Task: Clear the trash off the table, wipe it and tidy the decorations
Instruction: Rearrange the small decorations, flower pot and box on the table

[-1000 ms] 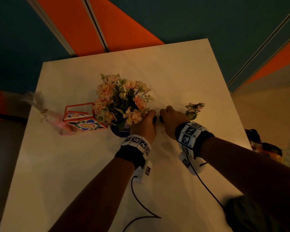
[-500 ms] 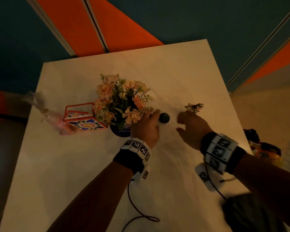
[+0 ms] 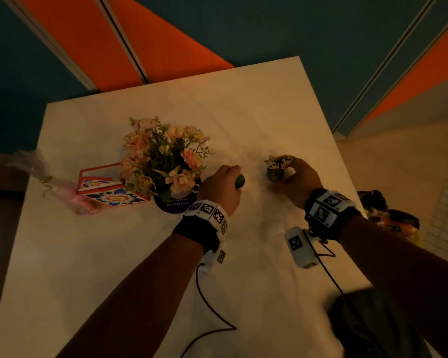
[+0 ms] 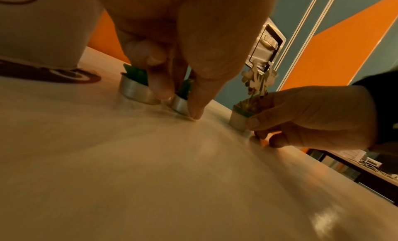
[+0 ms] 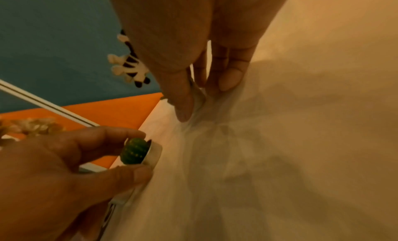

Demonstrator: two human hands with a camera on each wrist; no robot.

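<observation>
On the white table [image 3: 130,254] my left hand [image 3: 233,177] pinches a tiny silver pot with a green cactus [image 3: 239,180] just right of the flower vase [image 3: 176,200]. The left wrist view shows that hand [image 4: 177,105] gripping the cactus pot [image 4: 180,101], with a second small green pot [image 4: 135,88] touching it on the left. My right hand [image 3: 287,171] grips another small pot topped with a zebra figure [image 3: 278,162] near the table's right edge. In the right wrist view its fingers [image 5: 183,108] hide that pot, and only the zebra [image 5: 129,64] shows.
A floral-patterned box [image 3: 109,192] stands left of the vase. A clear plastic wrapper with pink contents [image 3: 60,189] lies at the table's left edge. Wrist cables trail over the near table. A dark bag [image 3: 388,218] sits beyond the right edge.
My right hand left the cactus pot, moved right and took hold of the zebra pot. My left hand stayed beside the vase and now pinches the cactus pot.
</observation>
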